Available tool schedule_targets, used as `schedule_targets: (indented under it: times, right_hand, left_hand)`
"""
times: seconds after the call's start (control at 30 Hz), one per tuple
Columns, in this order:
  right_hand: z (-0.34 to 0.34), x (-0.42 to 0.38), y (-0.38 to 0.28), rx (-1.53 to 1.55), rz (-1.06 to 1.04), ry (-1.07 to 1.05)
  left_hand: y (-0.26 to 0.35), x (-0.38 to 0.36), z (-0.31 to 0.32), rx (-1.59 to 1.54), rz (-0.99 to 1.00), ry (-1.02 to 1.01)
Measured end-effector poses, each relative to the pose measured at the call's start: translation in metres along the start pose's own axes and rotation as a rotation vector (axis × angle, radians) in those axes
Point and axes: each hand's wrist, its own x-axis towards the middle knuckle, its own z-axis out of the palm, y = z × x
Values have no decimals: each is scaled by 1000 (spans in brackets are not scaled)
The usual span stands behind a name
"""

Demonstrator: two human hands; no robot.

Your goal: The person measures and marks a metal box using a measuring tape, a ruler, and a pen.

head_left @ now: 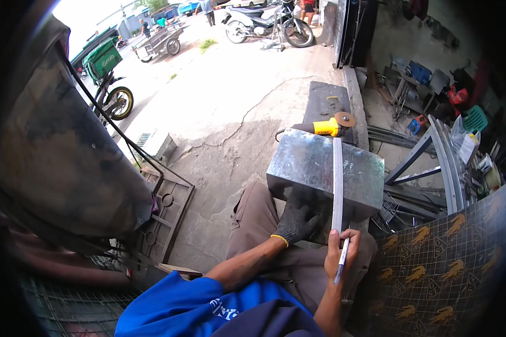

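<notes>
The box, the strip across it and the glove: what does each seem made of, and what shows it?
Box: bare sheet metal, perhaps galvanized; silvery, with mottled shine and crisp edges.
Strip: pale, smooth-looking, thin; metal or plastic, the look leaves it open.
Glove: probably knitted fabric, dark and matt, with a yellow cuff edge.

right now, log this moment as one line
left hand: gloved, at metal box near side | right hand: holds pen, strip | strip: across box top | grinder: beyond box
</notes>
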Motion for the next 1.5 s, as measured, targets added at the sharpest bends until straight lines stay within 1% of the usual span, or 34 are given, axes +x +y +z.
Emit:
schedule_targets:
  times: [0.07,0.1,0.17,0.2,0.27,0.3,0.37,0.43,0.5,0.53,0.6,0.63,0.7,0.73,0.77,0.83,0.87,0.9,0.97,1.1,1.17,1.3,1.37,1.4,1.43,1.5]
  right_hand:
    - [0,0,6,94,37,9]
    - [0,0,7,96,40,11]
    - [0,-2,10,161,65,7]
    - [-1,-2,16,163,67,6]
    - [-2,-1,33,179,38,34]
    - [-2,1,33,183,44,36]
    - [0,6,28,194,20,21]
    - [3,6,25,233,33,32]
    - [1,7,24,131,118,-72]
    - [0,8,23,130,117,-73]
    - [-1,10,20,120,14,-53]
    - [-2,11,19,114,-38,-41]
    - [-12,11,22,87,-7,-58]
    - [-15,11,21,63,26,-77]
    - [-17,10,18,61,31,-74]
    - [-18,10,8,205,220,-145]
    - [-20,11,5,193,206,-161]
    - [-18,11,7,192,209,-163]
    - [-13,10,11,209,166,-121]
    - [-14,12,-8,146,218,-171]
    - [-15,16,-11,50,239,-219]
    - [-17,20,-22,-10,244,-236]
    - [-15,17,-11,2,247,-222]
    - [-12,15,-13,63,272,-205]
    - [-11,14,-13,122,297,-189]
    - [-11,13,-10,105,279,-185]
  left_hand:
    - [13,-1,-14,-54,-90,-87]
    - [16,-2,-20,-52,-89,-90]
    - [20,-4,-33,-141,5,-42]
    - [21,-6,-47,-137,3,-43]
    - [26,-9,-73,-136,451,171]
    - [28,-3,-80,-131,451,165]
    - [31,16,-95,-146,552,272]
    - [41,46,-107,-181,518,267]
    - [49,82,-110,-111,412,117]
    - [48,99,-105,-112,411,118]
    - [41,131,-92,-42,315,-124]
    - [43,145,-91,-43,316,-124]
    - [47,173,-90,140,433,-389]
    - [61,189,-101,233,411,-592]
    - [58,199,-97,236,497,-562]
    - [69,214,-103,271,457,-679]
    - [65,222,-95,341,495,-687]
    - [69,223,-95,339,492,-690]
    - [76,226,-95,429,508,-712]
    - [77,228,-94,434,515,-722]
    - [77,228,-94,439,517,-722]
    - [76,229,-93,433,537,-715]
    - [75,230,-92,435,559,-703]
    - [70,224,-93,396,644,-565]
    - [69,225,-93,393,649,-568]
    - [70,226,-93,385,640,-596]
